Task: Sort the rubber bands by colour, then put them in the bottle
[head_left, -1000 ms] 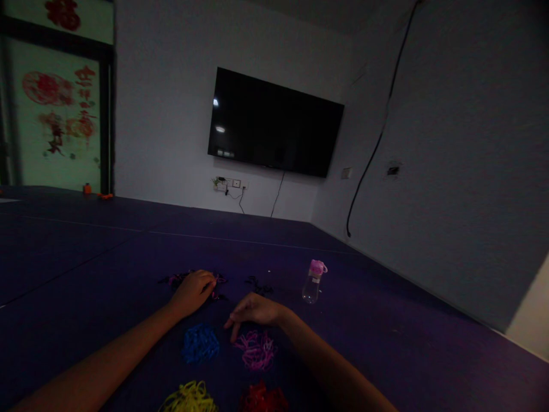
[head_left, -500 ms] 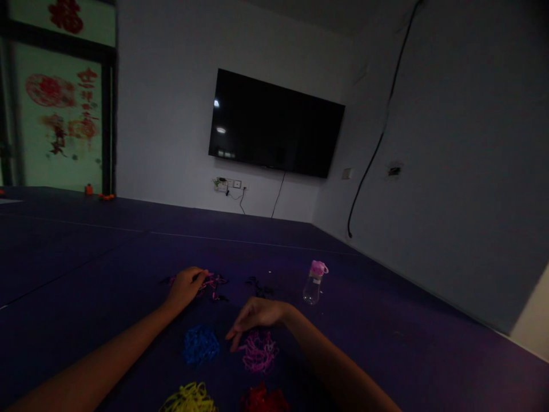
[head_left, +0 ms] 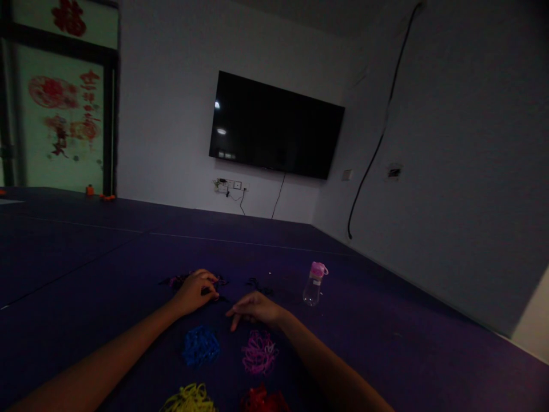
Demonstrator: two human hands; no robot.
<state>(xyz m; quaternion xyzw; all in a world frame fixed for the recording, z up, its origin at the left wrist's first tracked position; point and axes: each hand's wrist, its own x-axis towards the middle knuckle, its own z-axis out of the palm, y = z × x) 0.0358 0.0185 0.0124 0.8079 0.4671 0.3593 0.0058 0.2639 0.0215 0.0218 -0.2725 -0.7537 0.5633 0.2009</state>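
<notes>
My left hand point(head_left: 199, 290) rests over a loose spread of black and pink strands point(head_left: 176, 281), its fingers curled; whether it pinches a strand is too dark to tell. To its right, my right hand point(head_left: 253, 308) hovers above a pink pile of strands point(head_left: 259, 352), with fingers apart and nothing visible in them. A blue pile point(head_left: 201, 345) lies left of the pink one. Nearest to me are a yellow pile point(head_left: 190, 399) and a red pile point(head_left: 263, 399). A few black strands point(head_left: 258, 286) lie beyond my right hand.
A clear bottle with a pink lid point(head_left: 312, 289) stands to the right on the purple surface point(head_left: 386, 332). Small orange objects point(head_left: 107, 197) sit far left near the door. A television point(head_left: 277, 126) hangs on the far wall.
My left hand has moved right and slightly toward me, uncovering strands on its left. My right hand has shifted a little away from the pink pile, its fingers lifting off its edge.
</notes>
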